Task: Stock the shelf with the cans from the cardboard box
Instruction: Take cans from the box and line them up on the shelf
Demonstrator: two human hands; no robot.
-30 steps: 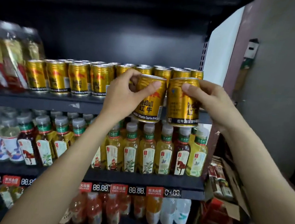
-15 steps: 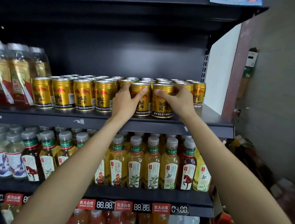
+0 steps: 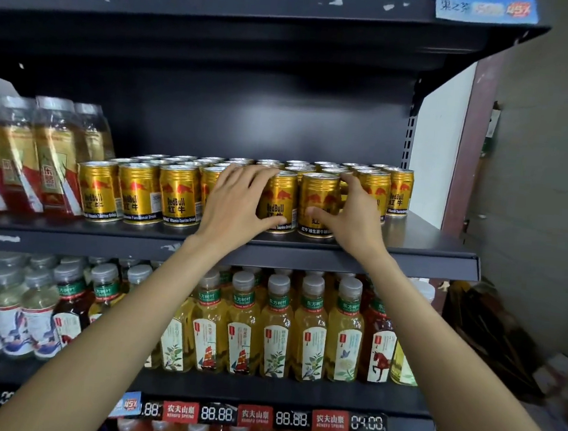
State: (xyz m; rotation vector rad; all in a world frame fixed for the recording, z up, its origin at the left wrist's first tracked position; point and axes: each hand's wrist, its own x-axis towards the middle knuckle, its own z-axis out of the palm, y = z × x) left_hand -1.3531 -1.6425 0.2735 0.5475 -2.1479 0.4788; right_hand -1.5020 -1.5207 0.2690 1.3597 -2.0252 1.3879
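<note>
Both forearms rise from the lower corners toward frame centre. The left hand [image 3: 233, 204] spreads its fingers wide, thumb low; the right hand [image 3: 352, 218] curls likewise, thumb pointing left.

Premises: a retail shop, drinks aisle. Evidence: a dark metal gondola shelf [image 3: 409, 259] with a perforated upright at its right end, carrying goods in several tiers. The middle tier holds gold cans [image 3: 140, 192] of one brand, set in rows running front to back, labels facing out. The tier below holds capped tea bottles [image 3: 310, 331] in matching ranks, grouped by label. A strip of price tags [image 3: 254, 416] with digital-style figures and red brand labels runs along the lower shelf edge. A blue promotional sticker [image 3: 486, 8] is fixed to the top shelf edge. Wrapped multipacks [image 3: 40, 159] stand at left.
</note>
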